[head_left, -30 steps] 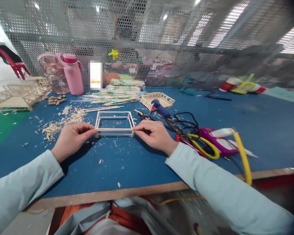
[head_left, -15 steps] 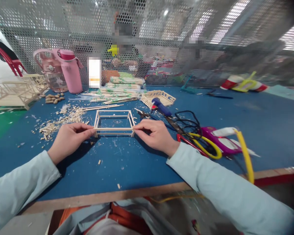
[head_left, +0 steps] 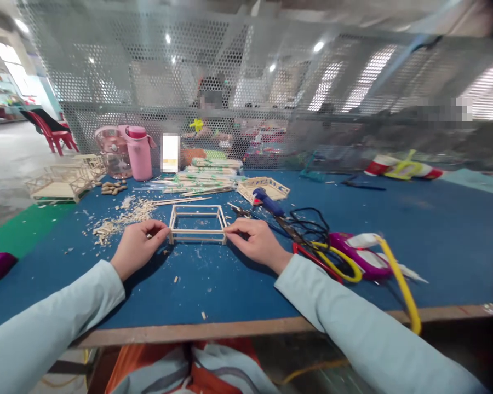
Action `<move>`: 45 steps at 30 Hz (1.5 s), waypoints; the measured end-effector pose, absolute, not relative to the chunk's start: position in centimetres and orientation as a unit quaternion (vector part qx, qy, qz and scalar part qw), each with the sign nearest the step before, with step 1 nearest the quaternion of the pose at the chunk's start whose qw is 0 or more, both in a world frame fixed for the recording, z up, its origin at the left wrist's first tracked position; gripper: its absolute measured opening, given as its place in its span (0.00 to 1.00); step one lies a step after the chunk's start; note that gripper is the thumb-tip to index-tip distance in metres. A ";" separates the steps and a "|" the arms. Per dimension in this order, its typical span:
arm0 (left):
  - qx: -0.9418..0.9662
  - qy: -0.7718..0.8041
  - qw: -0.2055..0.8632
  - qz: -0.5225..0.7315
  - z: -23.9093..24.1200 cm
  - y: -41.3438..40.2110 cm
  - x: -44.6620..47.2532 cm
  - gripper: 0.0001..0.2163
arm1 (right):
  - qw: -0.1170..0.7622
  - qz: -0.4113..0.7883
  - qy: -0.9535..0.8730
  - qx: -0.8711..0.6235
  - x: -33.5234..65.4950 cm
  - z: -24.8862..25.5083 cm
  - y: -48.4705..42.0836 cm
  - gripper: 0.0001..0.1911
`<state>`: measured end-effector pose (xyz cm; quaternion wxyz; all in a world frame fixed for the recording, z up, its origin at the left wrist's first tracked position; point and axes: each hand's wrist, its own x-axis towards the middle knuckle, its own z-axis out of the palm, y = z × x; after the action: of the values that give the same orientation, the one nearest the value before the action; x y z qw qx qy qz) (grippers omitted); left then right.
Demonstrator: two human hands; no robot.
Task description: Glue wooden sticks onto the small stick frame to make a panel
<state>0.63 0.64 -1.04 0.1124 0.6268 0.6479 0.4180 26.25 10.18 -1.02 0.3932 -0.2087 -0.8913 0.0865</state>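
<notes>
A small box frame of thin wooden sticks [head_left: 198,221] stands on the blue table [head_left: 238,284] in front of me. My left hand [head_left: 138,246] pinches the left end of its near top stick. At the right end of the same stick my right hand [head_left: 252,241] pinches the corner. Both hands rest on the table with fingers closed on the frame.
Wood scraps [head_left: 121,218] lie left of the frame. A blue glue gun [head_left: 268,201], black cord, red and yellow scissors [head_left: 332,262] and a purple tool [head_left: 363,260] sit to the right. Stick bundles [head_left: 201,178], a pink bottle [head_left: 139,153] and finished stick models [head_left: 61,181] stand behind. A mesh screen backs the table.
The hands and the frame stay as they were. The camera has tilted up and back, so the whole scene sits lower and smaller, with more of the left floor in view.
</notes>
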 end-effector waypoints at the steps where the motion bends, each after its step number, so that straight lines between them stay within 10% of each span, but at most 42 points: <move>1: 0.630 0.647 0.106 0.416 -1.0 0.6 0.7 0.13 | 0.392 0.085 -0.892 -0.209 26.2 -1.0 10.2 0.07; 45: 0.630 0.681 0.048 0.371 -0.4 0.0 1.5 0.17 | 0.370 0.077 -0.899 -0.222 26.5 -1.1 10.0 0.08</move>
<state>1.50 -0.03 -0.41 0.0481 0.6299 0.6807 0.3710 26.47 9.95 -1.12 0.3697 -0.2224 -0.8988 0.0767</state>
